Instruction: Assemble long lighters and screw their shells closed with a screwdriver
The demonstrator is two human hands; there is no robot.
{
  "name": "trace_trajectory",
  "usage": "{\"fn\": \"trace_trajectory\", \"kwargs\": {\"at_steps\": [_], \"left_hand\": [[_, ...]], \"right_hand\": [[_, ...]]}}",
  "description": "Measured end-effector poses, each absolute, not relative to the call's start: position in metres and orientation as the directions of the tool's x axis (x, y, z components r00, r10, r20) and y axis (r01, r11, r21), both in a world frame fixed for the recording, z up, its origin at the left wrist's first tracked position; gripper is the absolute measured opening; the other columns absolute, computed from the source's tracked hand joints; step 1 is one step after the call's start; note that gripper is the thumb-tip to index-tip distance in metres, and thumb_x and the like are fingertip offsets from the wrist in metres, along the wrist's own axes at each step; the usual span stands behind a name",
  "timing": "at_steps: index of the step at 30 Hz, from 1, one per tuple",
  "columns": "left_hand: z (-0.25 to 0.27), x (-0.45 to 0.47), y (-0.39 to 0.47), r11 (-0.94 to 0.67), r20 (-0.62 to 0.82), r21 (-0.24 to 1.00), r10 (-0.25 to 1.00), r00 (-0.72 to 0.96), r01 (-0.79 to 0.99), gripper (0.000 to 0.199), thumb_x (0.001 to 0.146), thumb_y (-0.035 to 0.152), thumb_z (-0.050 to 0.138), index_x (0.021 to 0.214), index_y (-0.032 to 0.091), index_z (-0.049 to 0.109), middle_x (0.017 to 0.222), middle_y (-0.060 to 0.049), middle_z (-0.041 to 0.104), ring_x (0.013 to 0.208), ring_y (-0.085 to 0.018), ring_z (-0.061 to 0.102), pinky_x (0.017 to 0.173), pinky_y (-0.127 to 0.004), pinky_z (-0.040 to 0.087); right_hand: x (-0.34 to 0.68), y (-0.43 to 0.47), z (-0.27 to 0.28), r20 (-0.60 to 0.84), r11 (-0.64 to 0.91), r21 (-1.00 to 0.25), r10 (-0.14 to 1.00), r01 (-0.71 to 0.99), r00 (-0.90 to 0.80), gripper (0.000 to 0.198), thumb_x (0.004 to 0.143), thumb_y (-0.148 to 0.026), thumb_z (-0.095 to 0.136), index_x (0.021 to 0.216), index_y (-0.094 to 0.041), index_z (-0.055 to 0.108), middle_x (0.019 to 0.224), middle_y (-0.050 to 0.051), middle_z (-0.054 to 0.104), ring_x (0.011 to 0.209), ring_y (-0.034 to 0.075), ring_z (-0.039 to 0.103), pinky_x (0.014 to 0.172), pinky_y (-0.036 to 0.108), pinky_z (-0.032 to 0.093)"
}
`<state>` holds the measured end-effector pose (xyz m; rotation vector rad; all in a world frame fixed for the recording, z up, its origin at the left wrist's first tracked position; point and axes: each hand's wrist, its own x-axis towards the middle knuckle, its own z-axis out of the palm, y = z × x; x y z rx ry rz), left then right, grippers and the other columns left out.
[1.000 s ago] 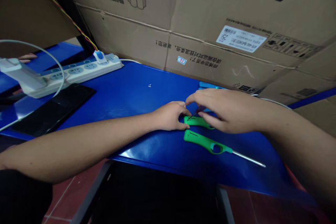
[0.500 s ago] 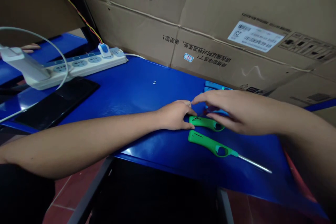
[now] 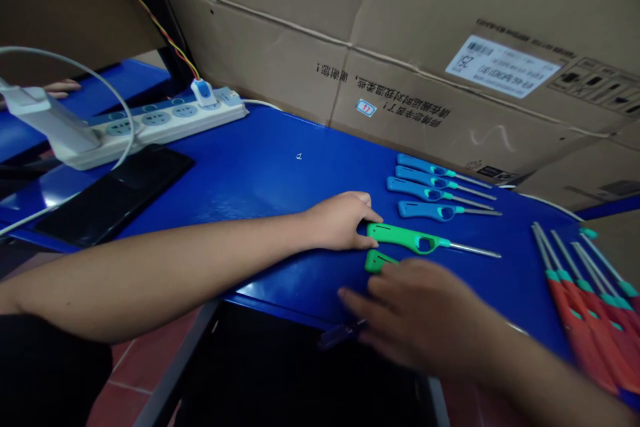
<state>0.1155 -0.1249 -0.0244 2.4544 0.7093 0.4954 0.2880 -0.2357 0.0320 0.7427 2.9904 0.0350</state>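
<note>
My left hand (image 3: 343,221) rests on the table with thumb and finger closed around the butt end of a green gas lighter (image 3: 400,236), whose metal tube points right. My right hand (image 3: 425,313) is smeared by motion in front of a second green lighter (image 3: 379,261) and hides most of it. From under its fingers sticks out a slim dark purple thing (image 3: 343,333), too blurred to name, which it appears to hold. Several blue gas lighters (image 3: 425,211) lie side by side beyond the green ones, tubes to the right.
Several red gas lighters (image 3: 580,320) lie at the right. A large cardboard box (image 3: 280,33) stands along the back of the blue table (image 3: 250,167). At the left are a power strip (image 3: 170,130) with plugs and a black phone (image 3: 120,193). Another person's hand (image 3: 63,88) shows far left.
My right hand has swung from above the blue lighters toward the front edge, uncovering the blue lighters and the near green one. The left hand stays at the green lighter's end.
</note>
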Motion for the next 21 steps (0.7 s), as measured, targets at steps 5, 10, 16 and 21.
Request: {"fn": "trace_trajectory", "kwargs": {"at_steps": [5, 10, 16, 21], "left_hand": [[-0.024, 0.115, -0.125, -0.712, 0.182, 0.587, 0.580, 0.794, 0.385, 0.031, 0.080, 0.036, 0.075, 0.107, 0.021, 0.075, 0.095, -0.005, 0.062, 0.092, -0.019, 0.060, 0.081, -0.031, 0.046], [-0.025, 0.115, -0.123, -0.722, 0.191, 0.583, 0.567, 0.801, 0.372, 0.035, 0.079, 0.036, 0.078, 0.110, 0.021, 0.074, 0.095, -0.005, 0.064, 0.091, -0.019, 0.061, 0.081, -0.030, 0.047], [-0.024, 0.112, -0.122, -0.728, 0.209, 0.597, 0.546, 0.811, 0.336, 0.041, 0.080, 0.036, 0.077, 0.117, 0.020, 0.072, 0.098, -0.006, 0.066, 0.095, -0.020, 0.062, 0.086, -0.031, 0.048], [-0.024, 0.113, -0.121, -0.735, 0.210, 0.593, 0.536, 0.817, 0.329, 0.042, 0.080, 0.036, 0.077, 0.118, 0.018, 0.072, 0.098, -0.006, 0.065, 0.094, -0.020, 0.062, 0.085, -0.030, 0.049]], "right_hand": [[0.283, -0.273, -0.005, 0.074, 0.904, -0.045, 0.428, 0.426, -0.901, 0.035, 0.095, -0.024, 0.056, 0.129, -0.017, 0.060, 0.070, -0.003, 0.065, 0.057, 0.017, 0.054, 0.050, 0.035, 0.031], [0.301, -0.245, 0.038, 0.347, 0.852, -0.133, 0.519, 0.506, -0.782, 0.024, 0.100, -0.036, 0.051, 0.103, -0.023, 0.071, 0.060, -0.003, 0.058, 0.053, 0.015, 0.050, 0.050, 0.031, 0.034], [0.336, -0.178, 0.044, 0.474, 0.450, -0.707, 0.874, 0.546, -0.107, 0.030, 0.098, -0.047, 0.050, 0.097, -0.026, 0.071, 0.059, -0.002, 0.050, 0.052, 0.015, 0.051, 0.049, 0.030, 0.037], [0.329, -0.161, 0.023, 0.326, 0.324, -0.866, 0.943, 0.381, -0.062, 0.019, 0.090, -0.042, 0.064, 0.092, -0.023, 0.062, 0.056, -0.005, 0.049, 0.046, 0.012, 0.047, 0.043, 0.026, 0.038]]}}
